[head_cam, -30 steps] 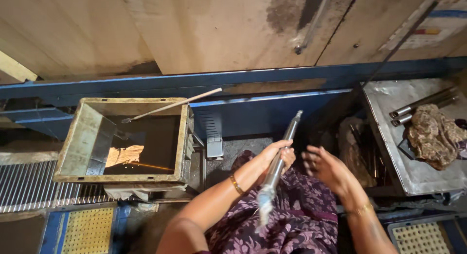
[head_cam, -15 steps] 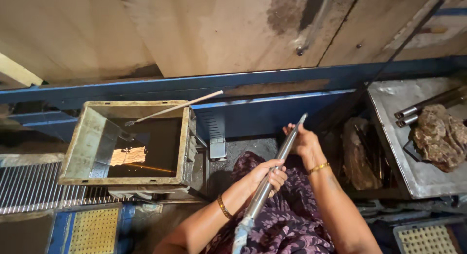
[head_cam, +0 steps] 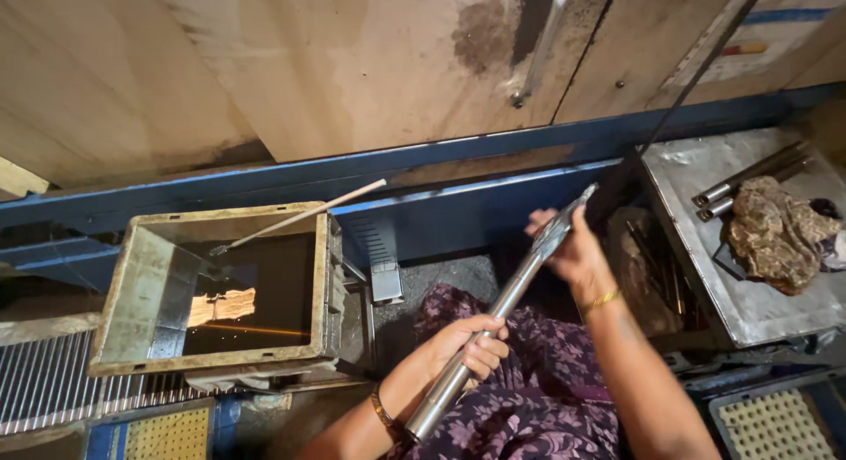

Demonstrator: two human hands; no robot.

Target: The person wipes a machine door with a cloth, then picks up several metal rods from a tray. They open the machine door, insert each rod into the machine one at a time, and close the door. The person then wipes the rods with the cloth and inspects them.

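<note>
While the left hand (head_cam: 467, 345) clenches its fingers round the low end of a smooth, shiny steel tube (head_cam: 502, 310) at lower centre, the right hand (head_cam: 568, 244) grips its upper end. Farther left sits a grimy square tub (head_cam: 132, 293) of dark liquid; at right, a crumpled rag (head_cam: 775, 231) on a dull metal tray (head_cam: 705, 275).

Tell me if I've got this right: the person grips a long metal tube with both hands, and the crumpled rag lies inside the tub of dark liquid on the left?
Not quite. Both hands, left hand and right hand, do grip the metal tube, but the head view shows the crumpled rag on the metal tray at right, not in the tub.
</note>
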